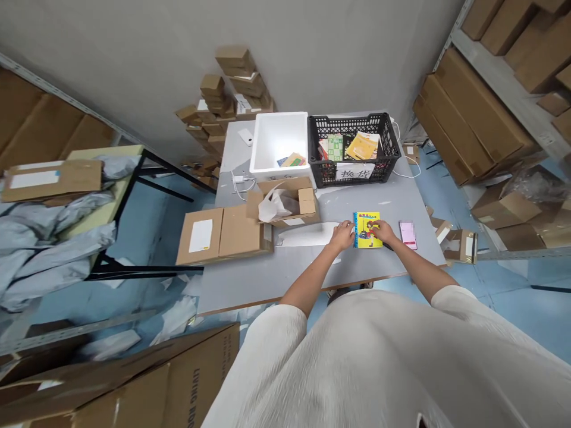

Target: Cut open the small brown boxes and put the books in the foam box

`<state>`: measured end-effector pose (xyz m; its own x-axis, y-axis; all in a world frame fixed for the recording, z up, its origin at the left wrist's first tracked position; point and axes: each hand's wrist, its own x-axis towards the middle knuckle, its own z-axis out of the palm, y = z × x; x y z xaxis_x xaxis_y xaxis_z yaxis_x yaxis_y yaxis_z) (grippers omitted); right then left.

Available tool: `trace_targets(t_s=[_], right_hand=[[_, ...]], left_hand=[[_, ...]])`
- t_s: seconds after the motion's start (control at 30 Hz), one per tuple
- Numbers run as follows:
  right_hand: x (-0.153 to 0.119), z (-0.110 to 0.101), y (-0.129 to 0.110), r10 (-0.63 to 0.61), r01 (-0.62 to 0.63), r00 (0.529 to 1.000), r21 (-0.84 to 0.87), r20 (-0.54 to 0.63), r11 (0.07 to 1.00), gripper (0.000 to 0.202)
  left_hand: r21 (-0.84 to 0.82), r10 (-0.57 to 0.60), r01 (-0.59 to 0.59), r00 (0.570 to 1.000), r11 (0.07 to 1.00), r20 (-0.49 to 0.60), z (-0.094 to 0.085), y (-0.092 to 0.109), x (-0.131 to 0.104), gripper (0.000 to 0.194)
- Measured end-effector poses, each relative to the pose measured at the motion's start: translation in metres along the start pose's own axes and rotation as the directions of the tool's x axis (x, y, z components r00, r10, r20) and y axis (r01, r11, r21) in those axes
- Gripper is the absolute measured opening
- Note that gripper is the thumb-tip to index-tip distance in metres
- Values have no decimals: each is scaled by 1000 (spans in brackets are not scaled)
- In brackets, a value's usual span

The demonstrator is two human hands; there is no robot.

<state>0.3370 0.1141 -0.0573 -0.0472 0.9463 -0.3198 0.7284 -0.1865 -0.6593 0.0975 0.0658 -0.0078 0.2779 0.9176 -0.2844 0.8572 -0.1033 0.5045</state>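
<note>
A yellow picture book [367, 238] with a blue strip down its left side lies on the grey table. My left hand [342, 235] is closed at the book's left edge, fingertips against the blue strip. From the right, my right hand [384, 232] reaches over the cover, its fingers drawn together on the book's right part. Just beyond the right hand is a phone [407, 235] with a pinkish lit screen. A white paper strip [307, 234] lies left of my left hand. The undersides of my fingers are hidden.
At the table's [250, 291] back stand a white foam box [279, 128] and a black plastic crate [357, 176], both holding books. An open carton [285, 221] with paper inside sits before them, beside a closed carton [223, 235]. Stacked boxes [236, 89] and laden shelves surround the table.
</note>
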Motion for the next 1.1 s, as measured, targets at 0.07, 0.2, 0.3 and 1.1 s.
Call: trace_targets(t_s=[0.07,0.2,0.3,1.1], right_hand=[[-3,-2,17,106,-105,994,-26,24,994,38],[-6,0,40,178,-176,981,-31,82,984,45],[-7,4,49,147,-149,984,15,97,989,49],[-19,21,3,95,-101,994,129,51,986,22]], left_hand=[[-30,-45,47,995,998,85,20,2,4,49],[-52,-100,112,977,992,186,52,5,11,54],[-68,-126,143,968,987,216,69,6,15,58],[-652,-277,236,960,721,41,92,13,1,34]])
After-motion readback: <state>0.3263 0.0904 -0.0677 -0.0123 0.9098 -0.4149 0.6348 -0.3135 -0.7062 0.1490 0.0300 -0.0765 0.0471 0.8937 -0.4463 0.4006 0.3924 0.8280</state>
